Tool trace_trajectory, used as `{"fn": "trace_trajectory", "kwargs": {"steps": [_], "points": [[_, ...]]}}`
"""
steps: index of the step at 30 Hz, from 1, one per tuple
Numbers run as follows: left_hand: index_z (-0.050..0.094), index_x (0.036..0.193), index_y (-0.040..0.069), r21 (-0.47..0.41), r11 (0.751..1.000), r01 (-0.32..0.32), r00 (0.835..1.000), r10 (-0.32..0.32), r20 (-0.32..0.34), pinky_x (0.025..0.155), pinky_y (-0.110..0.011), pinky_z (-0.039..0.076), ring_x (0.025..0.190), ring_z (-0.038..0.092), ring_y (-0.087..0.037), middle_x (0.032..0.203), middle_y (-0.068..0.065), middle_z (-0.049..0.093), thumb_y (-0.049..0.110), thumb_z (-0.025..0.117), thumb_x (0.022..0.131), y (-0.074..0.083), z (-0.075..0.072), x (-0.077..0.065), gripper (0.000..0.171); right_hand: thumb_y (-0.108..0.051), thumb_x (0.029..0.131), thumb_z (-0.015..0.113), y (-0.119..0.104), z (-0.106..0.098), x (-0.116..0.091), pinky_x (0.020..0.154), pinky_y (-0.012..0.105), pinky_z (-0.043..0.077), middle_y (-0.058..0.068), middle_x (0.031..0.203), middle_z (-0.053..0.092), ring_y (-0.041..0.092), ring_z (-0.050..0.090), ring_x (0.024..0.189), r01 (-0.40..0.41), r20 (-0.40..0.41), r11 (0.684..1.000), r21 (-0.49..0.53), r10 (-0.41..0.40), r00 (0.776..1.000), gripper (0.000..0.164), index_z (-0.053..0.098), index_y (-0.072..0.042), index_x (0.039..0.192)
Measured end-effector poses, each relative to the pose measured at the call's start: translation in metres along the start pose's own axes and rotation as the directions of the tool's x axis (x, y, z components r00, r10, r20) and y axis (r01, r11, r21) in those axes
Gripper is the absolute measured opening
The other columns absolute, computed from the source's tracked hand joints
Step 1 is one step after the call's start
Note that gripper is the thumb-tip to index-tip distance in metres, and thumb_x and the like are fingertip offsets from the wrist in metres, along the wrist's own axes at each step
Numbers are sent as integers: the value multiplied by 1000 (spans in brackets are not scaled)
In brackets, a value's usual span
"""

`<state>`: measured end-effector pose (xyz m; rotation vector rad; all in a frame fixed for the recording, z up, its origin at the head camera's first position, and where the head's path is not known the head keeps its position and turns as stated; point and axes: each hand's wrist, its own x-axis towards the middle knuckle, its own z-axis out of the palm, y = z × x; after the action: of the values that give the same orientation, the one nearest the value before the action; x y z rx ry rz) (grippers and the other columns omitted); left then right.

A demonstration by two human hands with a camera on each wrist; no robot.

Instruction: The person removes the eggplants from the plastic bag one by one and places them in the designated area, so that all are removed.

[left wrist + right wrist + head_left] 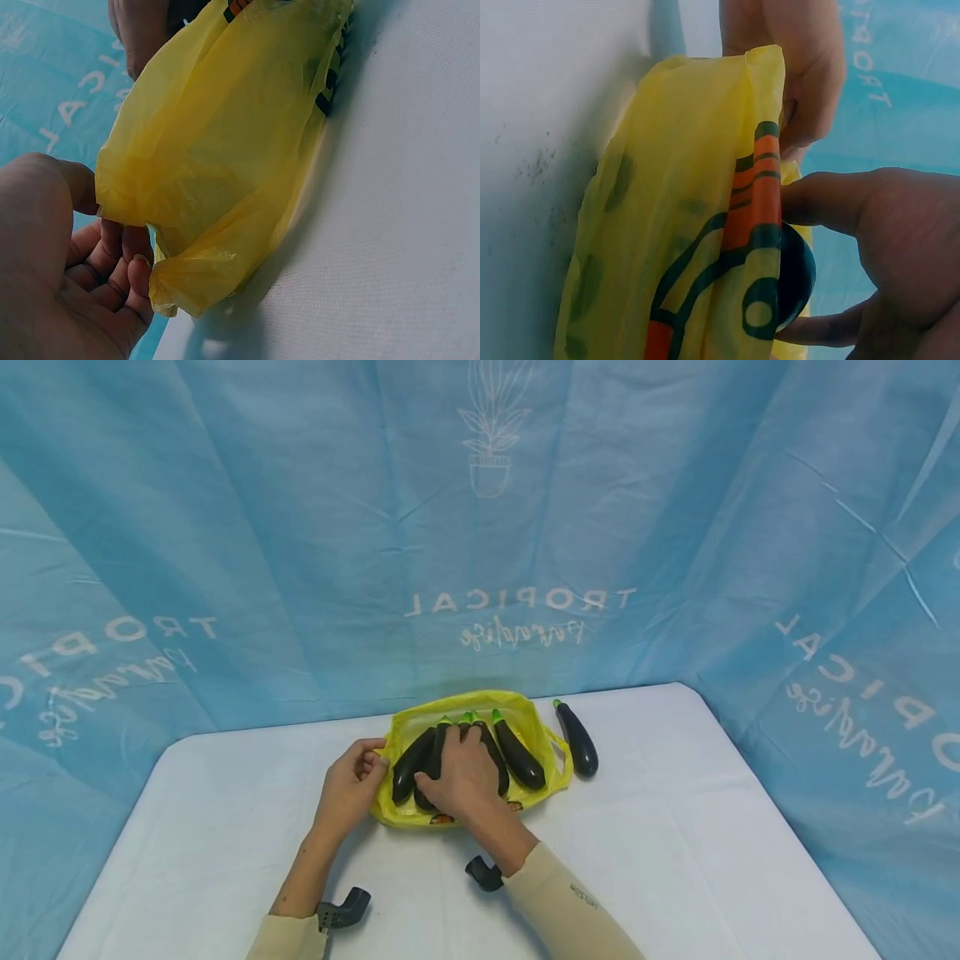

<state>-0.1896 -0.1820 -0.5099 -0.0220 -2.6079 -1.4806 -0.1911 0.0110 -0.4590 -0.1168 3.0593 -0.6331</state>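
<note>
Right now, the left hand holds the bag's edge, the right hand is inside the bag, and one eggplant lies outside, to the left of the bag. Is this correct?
Not quite: the head view shows the loose eggplant to the right of the bag, not the left. The rest stands.

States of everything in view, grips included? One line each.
Yellow bag: mouth open, loaded
Bagged eggplants: side by side, partly hidden
Loose eggplant: lying on white table, right of bag
Left grip: holding bag's left edge
Right grip: thumb and fingers around one bagged eggplant
Blue curtain: hanging, creased
</note>
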Motion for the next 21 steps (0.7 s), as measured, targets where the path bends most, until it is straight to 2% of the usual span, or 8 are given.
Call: {"fn": "trace_trajectory", "kwargs": {"steps": [6,13,21], "points": [[65,132,6,-2,1000,1,1000,-1,0,69,-19,48,84,57,-22,99,-9,61,11,63,104,-1,0,0,28,-47,88,84,0,0,1,85,44,61,26,143,49,36,66,115,-4,19,1000,1,4,1000,85,50,-2,150],[66,131,5,-1,1000,1,1000,-1,0,68,-20,47,84,57,-22,99,-9,61,11,64,104,-1,1,0,28,-36,88,84,2,-2,0,75,42,60,26,137,49,34,67,100,4,32,998,62,-6,999,74,51,-1,146],[66,130,4,4,1000,-1,1000,1,1,68,-20,47,84,57,-22,99,-9,61,11,64,103,1,1,0,28,-30,92,77,6,-7,0,84,46,60,27,144,47,38,65,112,-34,29,998,56,33,999,66,53,1,145]]}}
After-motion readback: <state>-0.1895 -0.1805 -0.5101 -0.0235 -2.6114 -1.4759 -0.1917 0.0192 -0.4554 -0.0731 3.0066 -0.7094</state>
